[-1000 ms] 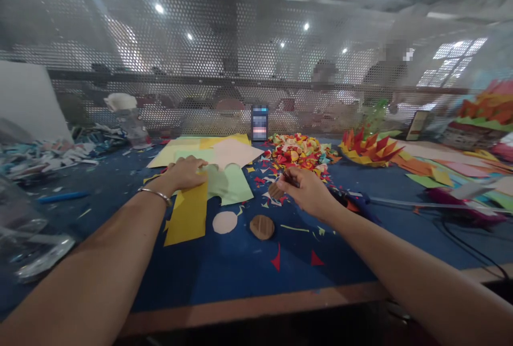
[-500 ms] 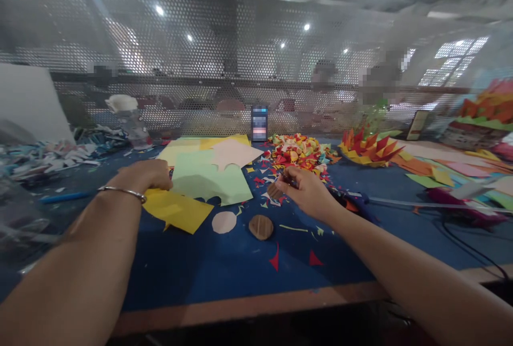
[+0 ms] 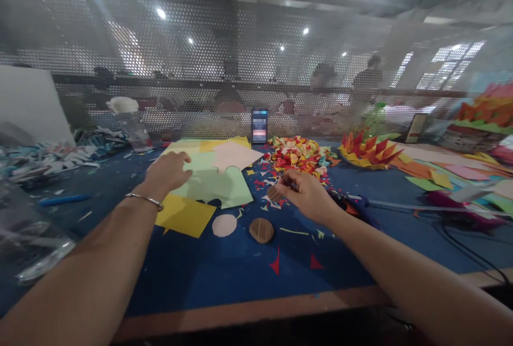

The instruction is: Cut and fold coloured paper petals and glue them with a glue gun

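Note:
My left hand is open over the left part of the light green paper sheet, fingers spread and nothing in them. Below its wrist lies a yellow paper sheet. My right hand is closed, with a small dark thing partly visible in its curled fingers; I cannot make out what it is. By its thumb tip is a brown striped piece; whether it is gripped is unclear. Nearer me lie a cut pale pink paper circle and a roundish brown striped disc.
Behind my right hand is a heap of colourful paper scraps. An orange and yellow paper flower-like piece sits farther right. A purple glue gun with a cable lies at right. A phone stands at the back; a blue pen lies left.
My left hand has moved right and opened, away from the yellow sheet's far left corner to above the green sheet. My right hand stays almost where it was.

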### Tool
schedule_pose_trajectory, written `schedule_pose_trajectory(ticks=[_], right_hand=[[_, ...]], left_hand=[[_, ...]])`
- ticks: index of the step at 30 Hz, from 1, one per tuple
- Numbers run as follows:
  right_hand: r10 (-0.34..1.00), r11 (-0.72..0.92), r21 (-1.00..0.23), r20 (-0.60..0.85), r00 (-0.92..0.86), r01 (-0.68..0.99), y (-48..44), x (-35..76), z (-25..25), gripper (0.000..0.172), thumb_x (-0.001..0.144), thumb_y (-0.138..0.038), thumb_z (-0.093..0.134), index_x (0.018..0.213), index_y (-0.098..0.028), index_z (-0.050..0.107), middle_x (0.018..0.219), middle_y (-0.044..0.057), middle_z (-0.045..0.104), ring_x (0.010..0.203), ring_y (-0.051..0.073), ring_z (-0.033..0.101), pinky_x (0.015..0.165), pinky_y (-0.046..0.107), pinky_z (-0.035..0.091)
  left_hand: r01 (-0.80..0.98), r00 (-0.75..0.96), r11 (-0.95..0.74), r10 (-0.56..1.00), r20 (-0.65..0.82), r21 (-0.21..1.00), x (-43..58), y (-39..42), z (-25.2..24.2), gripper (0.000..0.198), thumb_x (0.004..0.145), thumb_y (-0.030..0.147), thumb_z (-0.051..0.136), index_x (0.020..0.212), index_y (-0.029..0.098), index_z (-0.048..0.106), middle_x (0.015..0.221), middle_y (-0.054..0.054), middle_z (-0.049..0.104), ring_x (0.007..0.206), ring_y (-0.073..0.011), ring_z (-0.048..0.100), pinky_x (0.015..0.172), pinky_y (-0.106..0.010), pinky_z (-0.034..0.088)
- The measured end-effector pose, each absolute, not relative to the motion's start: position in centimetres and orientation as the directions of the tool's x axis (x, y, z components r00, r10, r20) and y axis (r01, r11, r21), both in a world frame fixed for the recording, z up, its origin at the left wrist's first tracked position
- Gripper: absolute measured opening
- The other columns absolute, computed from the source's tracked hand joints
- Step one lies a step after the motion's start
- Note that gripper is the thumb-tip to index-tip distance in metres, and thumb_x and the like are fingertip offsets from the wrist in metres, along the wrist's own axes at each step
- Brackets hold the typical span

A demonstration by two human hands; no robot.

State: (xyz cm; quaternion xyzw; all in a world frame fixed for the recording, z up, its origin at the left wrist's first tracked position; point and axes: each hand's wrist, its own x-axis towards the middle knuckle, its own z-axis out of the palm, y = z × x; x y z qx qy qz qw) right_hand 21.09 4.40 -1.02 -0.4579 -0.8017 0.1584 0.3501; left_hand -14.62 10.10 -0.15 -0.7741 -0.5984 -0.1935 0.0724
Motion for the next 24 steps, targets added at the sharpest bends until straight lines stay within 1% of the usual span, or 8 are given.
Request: schedule_pose_trajectory(ticks=[3, 6, 8, 11, 14, 18, 21, 24], right_hand=[[0.842, 0.535, -0.579, 0.422, -0.335, 0.616, 4.4, 21.1, -0.9, 0.015, 0.088, -0.029, 0.053, 0.076, -0.019, 0.053, 0.07, -0.001, 0.054, 0.062, 0.013, 0.048, 0.058, 0.026, 0.035], [0.84, 0.536, -0.565, 0.435, -0.326, 0.627, 4.4, 21.2, -0.7, 0.015, 0.087, -0.03, 0.054, 0.076, -0.019, 0.053, 0.069, -0.001, 0.055, 0.062, 0.013, 0.048, 0.057, 0.026, 0.035], [0.837, 0.538, -0.556, 0.443, -0.322, 0.634, 4.3, 21.2, -0.6, 0.015, 0.087, -0.029, 0.054, 0.076, -0.019, 0.053, 0.068, -0.001, 0.054, 0.061, 0.013, 0.047, 0.056, 0.025, 0.034], [0.837, 0.538, -0.557, 0.441, -0.323, 0.633, 4.2, 21.1, -0.6, 0.014, 0.087, -0.028, 0.055, 0.076, -0.019, 0.054, 0.069, -0.001, 0.055, 0.06, 0.012, 0.046, 0.056, 0.026, 0.034], [0.843, 0.531, -0.569, 0.425, -0.329, 0.628, 4.1, 21.0, -0.5, 0.013, 0.087, -0.027, 0.055, 0.077, -0.019, 0.054, 0.069, -0.001, 0.055, 0.061, 0.012, 0.047, 0.057, 0.025, 0.035], [0.845, 0.529, -0.566, 0.423, -0.328, 0.632, 4.1, 20.9, -0.4, 0.013, 0.087, -0.026, 0.055, 0.077, -0.018, 0.054, 0.068, -0.001, 0.055, 0.061, 0.012, 0.047, 0.057, 0.025, 0.035], [0.846, 0.529, -0.575, 0.419, -0.33, 0.624, 4.1, 20.9, -0.5, 0.014, 0.087, -0.028, 0.054, 0.077, -0.018, 0.054, 0.068, -0.001, 0.054, 0.06, 0.013, 0.047, 0.057, 0.025, 0.035], [0.846, 0.527, -0.574, 0.426, -0.321, 0.627, 4.2, 21.0, -0.7, 0.015, 0.087, -0.029, 0.054, 0.076, -0.019, 0.053, 0.067, -0.001, 0.053, 0.059, 0.012, 0.045, 0.056, 0.025, 0.034]], left_hand=[[0.946, 0.275, -0.315, 0.905, 0.325, 0.076, -10.3, 10.4, -0.8, 0.03, 0.079, 0.039, 0.051, 0.096, 0.018, 0.061, 0.096, -0.01, 0.064, 0.093, -0.0263, 0.059, 0.082, -0.037, 0.044], [0.918, 0.369, -0.392, 0.9, 0.232, 0.059, -7.4, 10.0, -0.9, 0.027, 0.08, 0.043, 0.05, 0.082, 0.02, 0.064, 0.09, -0.009, 0.064, 0.09, -0.0255, 0.059, 0.08, -0.035, 0.045], [0.904, 0.406, -0.422, 0.896, 0.177, 0.063, -6.7, 9.2, -0.5, 0.032, 0.079, 0.048, 0.052, 0.083, 0.019, 0.064, 0.09, -0.009, 0.065, 0.088, -0.0253, 0.059, 0.078, -0.035, 0.045], [0.842, 0.53, -0.534, 0.845, 0.069, 0.08, -6.4, 7.4, 0.6, 0.048, 0.073, 0.053, 0.059, 0.108, 0.02, 0.063, 0.106, -0.011, 0.063, 0.101, -0.0281, 0.056, 0.088, -0.039, 0.043], [0.786, 0.614, -0.599, 0.785, -0.081, 0.151, -6.1, 5.7, 1.6, 0.058, 0.069, 0.04, 0.064, 0.124, 0.024, 0.055, 0.123, -0.009, 0.058, 0.117, -0.0286, 0.049, 0.098, -0.04, 0.038], [0.803, 0.591, -0.573, 0.802, -0.087, 0.164, -5.6, 4.9, 2.0, 0.068, 0.064, 0.025, 0.061, 0.131, 0.021, 0.05, 0.135, -0.011, 0.052, 0.123, -0.0272, 0.047, 0.102, -0.037, 0.036], [0.824, 0.56, -0.551, 0.827, -0.043, 0.131, -5.4, 5.2, 1.6, 0.06, 0.067, 0.026, 0.059, 0.126, 0.022, 0.055, 0.126, -0.011, 0.061, 0.113, -0.0282, 0.056, 0.095, -0.038, 0.042], [0.861, 0.502, -0.503, 0.864, 0.03, 0.075, -5.2, 5.9, 1.1, 0.041, 0.072, 0.028, 0.056, 0.112, 0.024, 0.065, 0.108, -0.009, 0.07, 0.098, -0.0287, 0.063, 0.083, -0.037, 0.047]])
